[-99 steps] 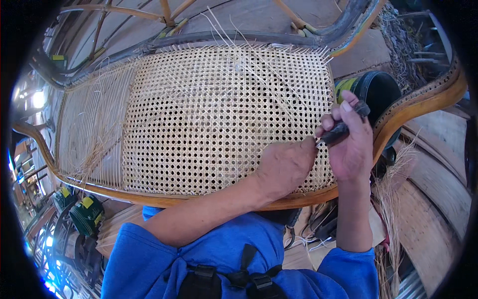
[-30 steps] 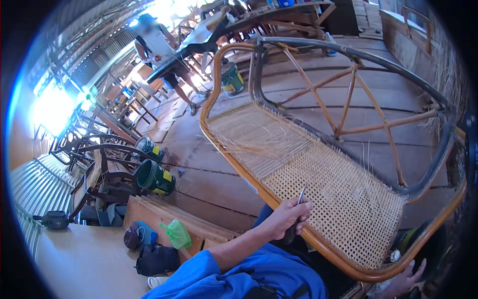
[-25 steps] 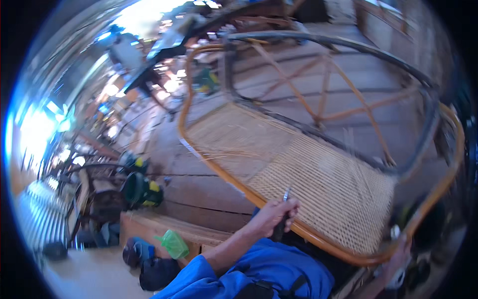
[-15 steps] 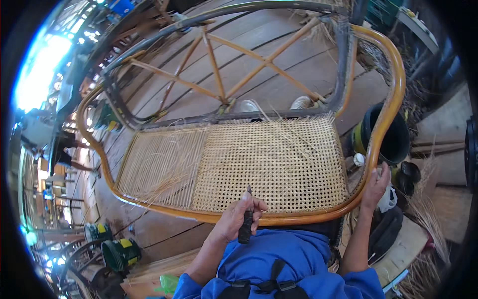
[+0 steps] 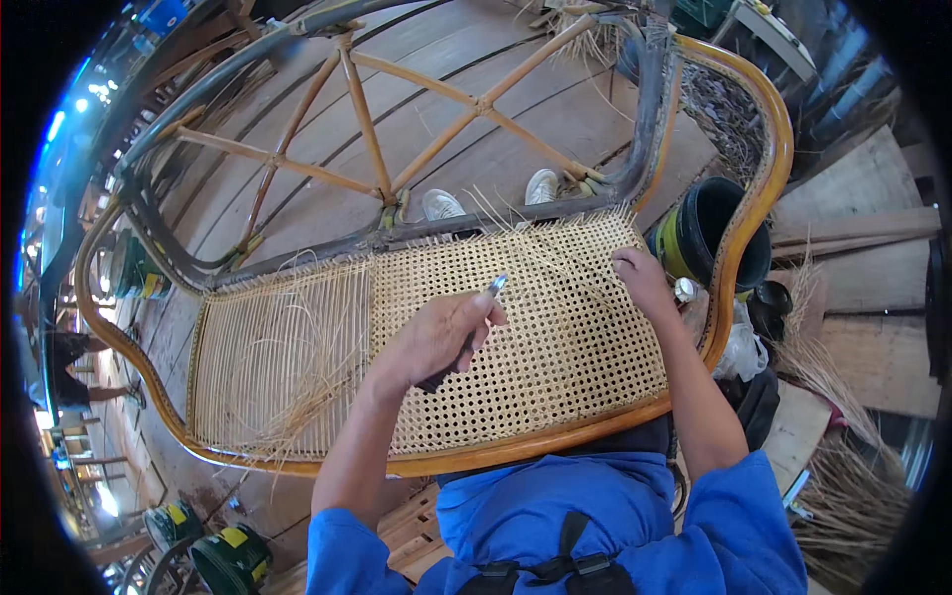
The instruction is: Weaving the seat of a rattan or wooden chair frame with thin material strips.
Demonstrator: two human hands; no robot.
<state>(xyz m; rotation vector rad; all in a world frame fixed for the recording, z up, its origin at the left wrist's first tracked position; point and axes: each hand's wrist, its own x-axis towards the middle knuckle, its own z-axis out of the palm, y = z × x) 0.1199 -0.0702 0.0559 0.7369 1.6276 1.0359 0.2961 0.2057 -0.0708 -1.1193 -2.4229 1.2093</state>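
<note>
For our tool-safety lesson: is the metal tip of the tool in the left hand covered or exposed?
Exposed: the metal tip juts uncovered past the left hand.

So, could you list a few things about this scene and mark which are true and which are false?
1. The left hand holds a dark-handled tool. True.
2. The right hand grips that same tool. False: it is by the right edge of the woven seat, apart from the tool.
3. A pair of pale shoes shows beyond the seat. True.
4. The seat has the same holed pattern from end to end. False: its left part shows mostly parallel strands.
5. The bucket right of the seat is plain red. False: it is dark green and yellow.
</note>
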